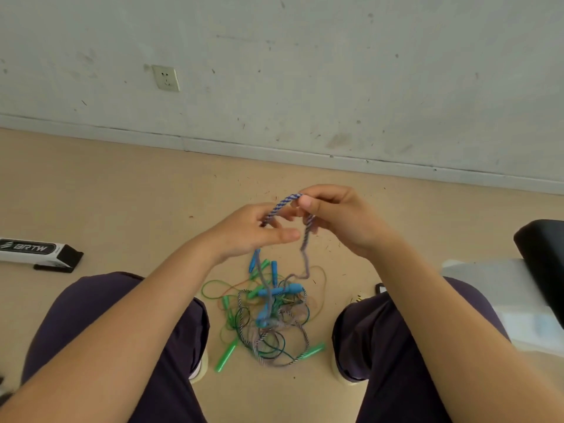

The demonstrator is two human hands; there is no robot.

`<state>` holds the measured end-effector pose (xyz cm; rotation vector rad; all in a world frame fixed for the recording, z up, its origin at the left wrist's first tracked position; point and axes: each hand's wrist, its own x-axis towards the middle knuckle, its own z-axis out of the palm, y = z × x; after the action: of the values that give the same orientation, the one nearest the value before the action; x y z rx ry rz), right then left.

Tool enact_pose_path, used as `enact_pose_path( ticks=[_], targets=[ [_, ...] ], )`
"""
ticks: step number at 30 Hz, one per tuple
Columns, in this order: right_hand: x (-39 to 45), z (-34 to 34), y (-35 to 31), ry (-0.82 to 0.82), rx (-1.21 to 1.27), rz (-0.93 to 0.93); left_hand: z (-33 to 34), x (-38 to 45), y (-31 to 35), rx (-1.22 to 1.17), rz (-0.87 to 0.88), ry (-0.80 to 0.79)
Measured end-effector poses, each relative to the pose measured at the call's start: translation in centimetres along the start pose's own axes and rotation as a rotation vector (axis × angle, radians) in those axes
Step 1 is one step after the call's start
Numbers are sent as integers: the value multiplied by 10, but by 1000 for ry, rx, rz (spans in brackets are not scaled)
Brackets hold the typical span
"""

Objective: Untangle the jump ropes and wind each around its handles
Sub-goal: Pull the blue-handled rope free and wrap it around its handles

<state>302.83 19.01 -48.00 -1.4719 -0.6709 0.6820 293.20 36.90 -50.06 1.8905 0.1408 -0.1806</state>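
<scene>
Head view: a striped rope (282, 207) is pinched by the left hand (250, 232) and right hand (338, 215), each grip closed on it, above the tangle (268, 312).

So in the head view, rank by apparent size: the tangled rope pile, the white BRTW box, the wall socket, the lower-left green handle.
1. Tangled pile of jump ropes
2. White and black BRTW box
3. Square white wall socket and lower-left translucent green plastic handle: similar; the socket is farther, so unranked.
</scene>
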Motion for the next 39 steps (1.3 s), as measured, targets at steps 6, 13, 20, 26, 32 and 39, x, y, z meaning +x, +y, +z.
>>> enact_pose_path(
  ticks=[6, 13, 20, 26, 32, 39],
  targets=[
    [3, 4, 2, 1, 42, 48, 2, 0, 7, -14, -32, -87],
    [2, -15, 4, 302, -331, 100, -38, -14, 10, 57, -27, 86],
    [-3, -19, 1, 135, -309, 53, -30, -17, 4, -22, -5, 77],
    [-9, 10, 4, -196, -406, 161, -11, -13, 7, -1, 27, -3],
    [-6, 5, -2, -155, -496, 207, -22, -14, 6, 104, -7, -47],
    [-9, -32, -7, 133, -460, 28, -49, -24, 8, 192, -38, 6]
  ],
)
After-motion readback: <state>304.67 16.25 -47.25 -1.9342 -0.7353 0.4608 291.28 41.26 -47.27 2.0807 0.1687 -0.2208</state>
